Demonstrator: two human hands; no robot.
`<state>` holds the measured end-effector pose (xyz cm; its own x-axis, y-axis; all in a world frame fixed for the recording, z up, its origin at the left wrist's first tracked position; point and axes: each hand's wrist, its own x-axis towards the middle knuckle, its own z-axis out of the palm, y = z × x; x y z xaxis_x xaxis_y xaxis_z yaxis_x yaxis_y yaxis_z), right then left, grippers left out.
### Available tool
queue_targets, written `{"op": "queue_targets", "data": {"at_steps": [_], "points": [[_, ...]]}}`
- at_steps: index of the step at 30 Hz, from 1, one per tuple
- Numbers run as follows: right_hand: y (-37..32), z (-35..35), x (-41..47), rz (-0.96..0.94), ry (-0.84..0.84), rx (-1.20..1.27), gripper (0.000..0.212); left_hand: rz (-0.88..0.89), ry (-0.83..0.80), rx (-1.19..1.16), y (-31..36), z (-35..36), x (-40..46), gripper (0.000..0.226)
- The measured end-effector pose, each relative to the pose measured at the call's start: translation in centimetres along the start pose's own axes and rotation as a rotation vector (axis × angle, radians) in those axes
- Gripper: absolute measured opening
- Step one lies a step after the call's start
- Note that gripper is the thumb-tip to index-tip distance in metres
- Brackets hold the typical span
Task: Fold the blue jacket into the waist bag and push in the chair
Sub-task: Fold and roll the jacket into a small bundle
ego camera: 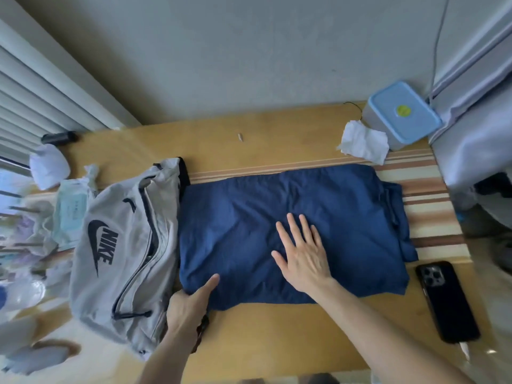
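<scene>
Pinching the near-left corner of the blue jacket (291,225) with left hand (188,303); pressing flat on its middle with right hand (303,253), fingers spread. Lying already folded into a rectangle on the tabletop (277,336), touching the grey waist bag (124,245) at left. Awaiting further folding, stuffing, then chair-pushing; chair not showing.

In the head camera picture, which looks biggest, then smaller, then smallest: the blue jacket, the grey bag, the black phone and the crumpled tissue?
1. Blue jacket
2. Grey Nike waist bag
3. Black phone
4. Crumpled tissue

The phone lies nearer the camera than the tissue, so those two are unsure.
</scene>
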<state>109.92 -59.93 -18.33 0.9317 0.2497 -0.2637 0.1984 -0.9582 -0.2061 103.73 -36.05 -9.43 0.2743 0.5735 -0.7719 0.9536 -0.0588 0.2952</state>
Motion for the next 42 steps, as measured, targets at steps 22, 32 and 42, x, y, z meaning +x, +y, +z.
{"op": "queue_targets", "data": {"at_steps": [22, 32, 42], "points": [[8.7, -11.3, -8.3, 0.577, 0.266, 1.806, 0.057, 1.488, -0.134, 0.452, 7.4, 14.5, -14.8, 0.024], [14.5, -7.7, -10.6, 0.287, 0.482, 0.591, 0.051, 1.626, -0.067, 0.596, 4.9, 19.2, -9.9, 0.039], [18.7, -1.3, -4.3, -0.064, -0.022, 0.108, 0.064, 1.654, -0.332, 1.395, 7.2, 14.3, -0.8, 0.101]]}}
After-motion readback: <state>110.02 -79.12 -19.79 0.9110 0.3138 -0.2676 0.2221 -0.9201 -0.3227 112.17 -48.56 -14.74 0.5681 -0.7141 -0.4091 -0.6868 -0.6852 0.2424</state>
